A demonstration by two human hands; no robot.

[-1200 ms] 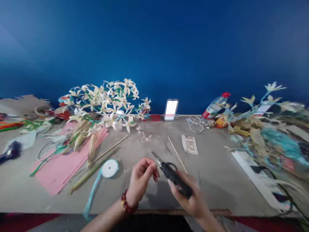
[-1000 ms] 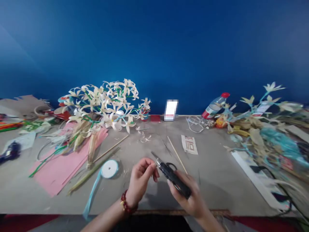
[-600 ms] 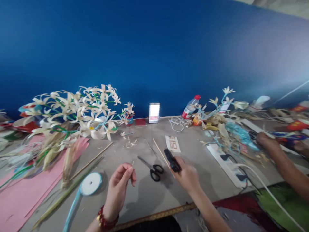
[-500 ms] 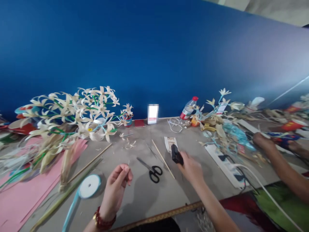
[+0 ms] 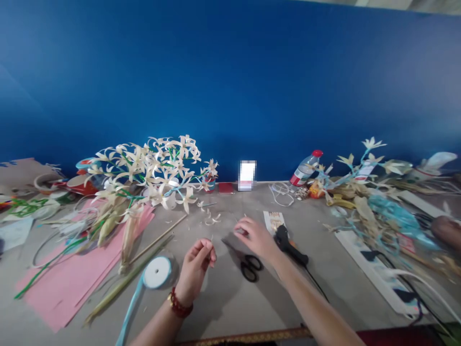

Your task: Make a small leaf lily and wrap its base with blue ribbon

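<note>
My left hand [image 5: 200, 262] is closed in a pinch, with the tip of a thin pale strand poking up above the fingertips; most of it is hidden. My right hand [image 5: 256, 239] hangs over the table with its fingers loosely curled and thumb apart, nothing visible in it. Below it lie black-handled scissors [image 5: 251, 267], blades partly under its shadow. A black glue gun [image 5: 292, 247] rests to the right of my right wrist, its nozzle by a white card [image 5: 273, 221]. Small cream petals [image 5: 212, 219] lie beyond my hands.
Cream flowers on green stems [image 5: 158, 168] fill the back left, above pink sheets [image 5: 72, 283]. A blue ribbon spool [image 5: 157, 272] sits left of my left hand. Rightward are a power strip [image 5: 378, 274], a bottle [image 5: 306, 168], dried husks and another person's hand [image 5: 446, 233].
My right hand has let go of the glue gun, now lying on the table, and moved left over the scissors. The view has turned left. My left hand keeps its pinch.
</note>
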